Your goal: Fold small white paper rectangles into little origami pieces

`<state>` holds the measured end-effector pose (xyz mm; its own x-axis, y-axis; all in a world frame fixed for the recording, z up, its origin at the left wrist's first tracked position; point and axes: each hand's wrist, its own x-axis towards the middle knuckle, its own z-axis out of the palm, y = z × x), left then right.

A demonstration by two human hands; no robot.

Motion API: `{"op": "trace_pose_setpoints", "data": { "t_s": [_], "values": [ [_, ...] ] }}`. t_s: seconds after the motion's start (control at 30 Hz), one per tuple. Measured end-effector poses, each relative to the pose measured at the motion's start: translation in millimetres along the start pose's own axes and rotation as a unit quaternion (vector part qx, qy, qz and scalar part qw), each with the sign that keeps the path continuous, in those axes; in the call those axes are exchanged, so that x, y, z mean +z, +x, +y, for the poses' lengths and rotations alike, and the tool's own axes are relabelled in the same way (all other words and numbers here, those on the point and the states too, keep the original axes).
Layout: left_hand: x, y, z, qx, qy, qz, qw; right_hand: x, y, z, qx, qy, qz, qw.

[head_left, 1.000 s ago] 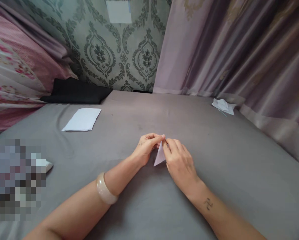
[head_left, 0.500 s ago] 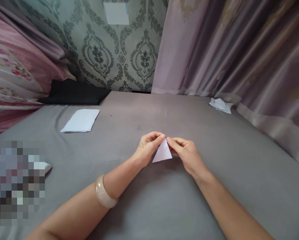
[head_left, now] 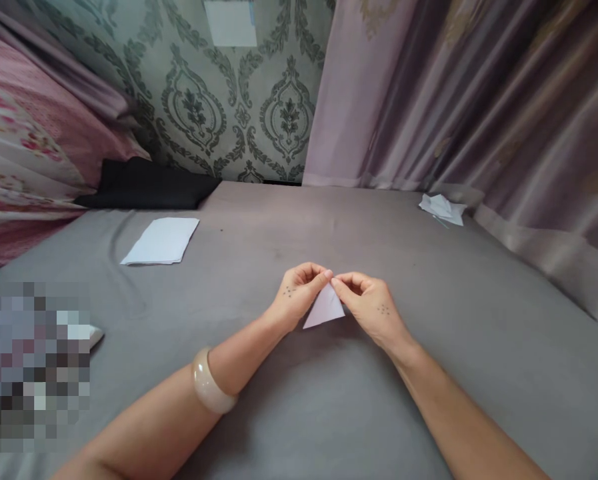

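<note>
A small white piece of folded paper (head_left: 325, 309), triangular in outline, hangs point-up between my hands above the grey sheet. My left hand (head_left: 299, 293) pinches it near the top corner, thumb on the near side. My right hand (head_left: 371, 300) grips the same tip from the right, its thumb almost against the left one. Both sets of fingertips meet at the peak and hide it. The wide lower edge of the paper slants down toward the left. A pale bangle (head_left: 211, 381) circles my left wrist.
A stack of white paper (head_left: 161, 241) lies at the left on the grey bed sheet (head_left: 279, 413). Crumpled or folded paper pieces (head_left: 443, 209) sit at the far right. Black cloth (head_left: 153, 187) rests by the wall. A blurred-out patch (head_left: 29, 367) covers things at lower left.
My right hand has turned slightly, with its thumb lower and more of its back showing. The paper remains held at its tip by both hands.
</note>
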<state>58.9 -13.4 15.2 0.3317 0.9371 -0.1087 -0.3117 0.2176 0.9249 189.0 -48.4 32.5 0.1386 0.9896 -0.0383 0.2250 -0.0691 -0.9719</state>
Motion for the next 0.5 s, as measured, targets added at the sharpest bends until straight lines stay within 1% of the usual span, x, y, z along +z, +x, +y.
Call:
{"op": "trace_pose_setpoints", "data": {
  "t_s": [0.1,0.17,0.27,0.33,0.4,0.5],
  "values": [
    [2.8,-1.5,-2.2,0.050,0.033,0.046,0.997,4.5,-0.5,1.4,0.025,0.067,-0.008,0.997],
    [3.9,-2.0,-4.0,0.071,0.055,0.061,0.994,6.2,-0.1,2.4,0.029,0.070,-0.004,0.997],
    [3.4,-1.1,-4.9,0.079,0.079,0.039,0.993,5.7,0.8,2.8,-0.005,0.007,0.019,1.000],
    [2.0,0.4,-4.7,0.083,0.085,0.022,0.993,5.2,0.8,2.3,-0.020,-0.013,0.030,0.999],
    [0.5,1.9,-5.1,0.094,0.085,0.027,0.992,6.0,0.1,1.6,-0.006,0.017,0.022,1.000],
    [-1.5,3.1,-7.2,0.114,0.091,0.055,0.988,8.6,-1.0,0.9,0.030,0.087,-0.006,0.996]
  ]
}}
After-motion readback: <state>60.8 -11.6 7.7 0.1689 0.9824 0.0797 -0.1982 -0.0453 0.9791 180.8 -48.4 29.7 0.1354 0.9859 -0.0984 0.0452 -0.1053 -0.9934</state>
